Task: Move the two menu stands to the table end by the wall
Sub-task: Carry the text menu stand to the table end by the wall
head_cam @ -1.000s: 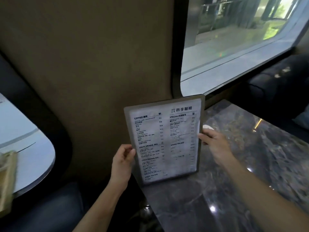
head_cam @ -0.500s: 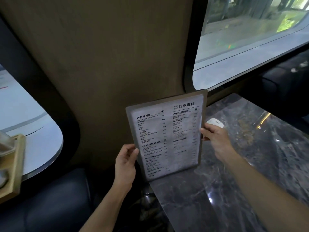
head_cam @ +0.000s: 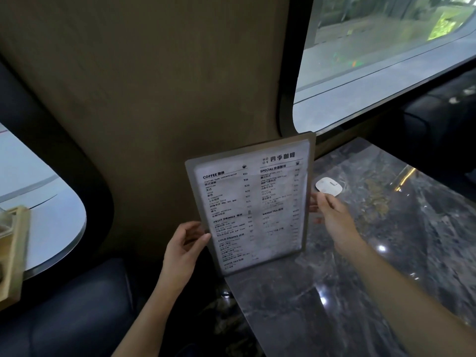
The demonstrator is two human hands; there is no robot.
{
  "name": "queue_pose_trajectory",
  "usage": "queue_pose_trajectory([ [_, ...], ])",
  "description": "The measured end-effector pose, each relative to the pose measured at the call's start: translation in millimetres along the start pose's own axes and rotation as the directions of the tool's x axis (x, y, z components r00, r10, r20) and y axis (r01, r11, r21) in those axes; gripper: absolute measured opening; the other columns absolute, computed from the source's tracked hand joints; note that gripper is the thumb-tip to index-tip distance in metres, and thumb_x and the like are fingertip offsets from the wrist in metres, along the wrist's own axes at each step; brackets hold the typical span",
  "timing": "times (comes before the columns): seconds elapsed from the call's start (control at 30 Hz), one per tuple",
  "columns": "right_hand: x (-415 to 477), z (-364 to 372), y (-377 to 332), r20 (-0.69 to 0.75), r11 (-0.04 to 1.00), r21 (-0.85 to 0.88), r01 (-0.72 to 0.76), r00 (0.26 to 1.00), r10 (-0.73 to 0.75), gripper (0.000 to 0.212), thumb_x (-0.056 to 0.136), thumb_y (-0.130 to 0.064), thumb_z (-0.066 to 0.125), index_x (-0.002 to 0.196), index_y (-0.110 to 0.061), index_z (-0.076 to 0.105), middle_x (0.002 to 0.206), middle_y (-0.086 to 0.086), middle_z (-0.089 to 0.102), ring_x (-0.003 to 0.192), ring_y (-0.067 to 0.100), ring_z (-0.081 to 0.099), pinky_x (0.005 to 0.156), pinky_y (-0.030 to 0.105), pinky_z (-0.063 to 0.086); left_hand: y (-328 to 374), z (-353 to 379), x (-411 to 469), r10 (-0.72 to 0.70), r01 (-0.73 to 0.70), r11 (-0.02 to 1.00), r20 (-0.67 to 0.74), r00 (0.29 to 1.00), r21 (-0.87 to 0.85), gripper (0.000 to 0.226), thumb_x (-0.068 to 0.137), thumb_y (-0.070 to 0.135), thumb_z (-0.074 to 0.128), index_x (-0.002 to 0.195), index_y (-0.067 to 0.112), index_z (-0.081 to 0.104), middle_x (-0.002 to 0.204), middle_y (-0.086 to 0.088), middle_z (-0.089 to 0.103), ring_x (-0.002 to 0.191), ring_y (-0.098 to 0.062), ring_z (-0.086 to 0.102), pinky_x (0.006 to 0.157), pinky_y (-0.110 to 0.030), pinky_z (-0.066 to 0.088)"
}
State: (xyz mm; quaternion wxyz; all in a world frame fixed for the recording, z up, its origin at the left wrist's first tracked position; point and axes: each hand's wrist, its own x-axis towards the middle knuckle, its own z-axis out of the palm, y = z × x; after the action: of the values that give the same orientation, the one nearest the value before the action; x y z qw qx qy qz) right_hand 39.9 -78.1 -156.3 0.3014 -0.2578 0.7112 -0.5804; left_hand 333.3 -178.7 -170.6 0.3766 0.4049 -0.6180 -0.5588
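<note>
At the far left a wooden tray [head_cam: 14, 253] sits on a neighbouring pale tabletop, well apart from the work. Next comes the left hand [head_cam: 184, 249], grasping the lower left edge of the menu stand [head_cam: 251, 202], thumb on the printed face and the other fingers tucked behind. The stand is upright, tilted slightly, its bottom edge at the near-left corner of the dark marble desk [head_cam: 360, 292], close against the brown wall [head_cam: 154, 99] beside the window. The right hand [head_cam: 332, 217] grasps the stand's right edge about halfway up, fingers pinched on the frame. Just beyond that hand a small white device [head_cam: 329, 186] lies on the desk, near the stand but apart from it. Only one stand is visible; where the second is cannot be told. The step in hand looks like setting this stand down at the wall end, and it would go best by keeping both edges held until the base sits flat, squaring the face to the seats and leaving the white device clear. Compared with half a second ago, the stand and both hands have barely shifted on the desk; the view has mainly swung, showing more of the white device.
</note>
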Motion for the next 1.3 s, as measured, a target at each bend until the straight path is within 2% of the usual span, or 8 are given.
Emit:
queue_pose_trajectory([
  [0.27,-24,-4,30,0.081,0.961,0.075,-0.266,0.962,0.26,0.046,0.095,-0.033,0.037,0.135,-0.009,0.037,0.132,0.012,0.051,0.117,0.029,0.051,0.093,0.041,0.046,-50,0,-20,-0.186,0.156,0.945,0.079,0.979,0.289,0.032,0.079,0.011,0.068,0.102,0.03,0.057,0.096,0.0,0.064,0.092,-0.012,0.062,0.08,-0.025,0.05],
  [0.43,-48,5,41,0.221,0.962,-0.013,-0.272,0.938,0.268,0.047,0.095,-0.037,0.034,0.139,-0.021,0.031,0.143,0.004,0.042,0.127,0.02,0.042,0.11,0.041,0.032,-59,8,-29,-0.183,0.132,0.922,0.111,0.977,0.363,0.036,0.086,0.013,0.059,0.087,0.049,0.057,0.091,0.013,0.068,0.089,0.005,0.062,0.072,-0.016,0.048],
  [0.8,-32,0,41,0.302,0.958,-0.15,-0.243,0.912,0.279,0.076,0.075,-0.064,0.037,0.141,-0.03,0.022,0.151,-0.003,0.029,0.136,0.019,0.03,0.115,0.046,0.023,-60,15,-35,-0.21,0.149,0.894,0.099,0.973,0.423,0.026,0.086,0.015,0.059,0.084,0.041,0.056,0.088,0.012,0.068,0.085,0.006,0.061,0.072,-0.018,0.048],
  [0.87,-30,-1,39,0.328,0.964,-0.145,-0.223,0.908,0.26,0.07,0.079,-0.06,0.039,0.141,-0.03,0.025,0.15,-0.005,0.03,0.134,0.013,0.032,0.115,0.041,0.025,-59,16,-38,-0.207,0.145,0.891,0.099,0.973,0.431,0.025,0.086,0.016,0.059,0.084,0.04,0.056,0.088,0.011,0.068,0.084,0.005,0.061,0.072,-0.019,0.049],
  [1.0,-29,-4,41,0.346,0.975,-0.068,-0.213,0.911,0.223,0.05,0.087,-0.042,0.048,0.134,-0.029,0.037,0.143,-0.008,0.039,0.112,-0.007,0.046,0.094,0.008,0.036,-59,19,-44,-0.203,0.157,0.893,0.066,0.977,0.422,0.024,0.083,0.018,0.063,0.086,0.041,0.056,0.09,0.01,0.067,0.085,0.005,0.062,0.073,-0.019,0.049],
  [1.07,-29,-7,46,0.313,0.966,-0.089,-0.242,0.914,0.258,0.056,0.088,-0.038,0.05,0.139,-0.02,0.032,0.144,-0.004,0.038,0.123,0.005,0.041,0.1,0.017,0.031,-60,20,-47,-0.201,0.169,0.895,0.035,0.979,0.413,0.025,0.082,0.019,0.065,0.087,0.042,0.055,0.089,0.009,0.067,0.085,0.006,0.061,0.071,-0.017,0.05],
  [1.17,-35,-6,54,0.337,0.965,-0.055,-0.256,0.905,0.259,0.052,0.09,-0.021,0.051,0.138,-0.016,0.031,0.144,-0.001,0.038,0.12,0.003,0.039,0.093,0.01,0.034,-63,22,-50,-0.214,0.179,0.889,0.036,0.976,0.422,0.025,0.08,0.02,0.067,0.088,0.04,0.055,0.089,0.009,0.067,0.085,0.001,0.063,0.064,-0.01,0.05],
  [1.3,-39,-1,60,0.375,0.951,0.016,-0.309,0.884,0.281,0.061,0.091,-0.012,0.049,0.142,-0.01,0.018,0.152,0.001,0.024,0.133,0.008,0.028,0.105,0.021,0.026,-64,26,-48,-0.218,0.179,0.869,0.032,0.976,0.462,0.024,0.081,0.019,0.065,0.084,0.041,0.055,0.086,0.012,0.067,0.083,-0.002,0.064,0.074,-0.02,0.05],
])
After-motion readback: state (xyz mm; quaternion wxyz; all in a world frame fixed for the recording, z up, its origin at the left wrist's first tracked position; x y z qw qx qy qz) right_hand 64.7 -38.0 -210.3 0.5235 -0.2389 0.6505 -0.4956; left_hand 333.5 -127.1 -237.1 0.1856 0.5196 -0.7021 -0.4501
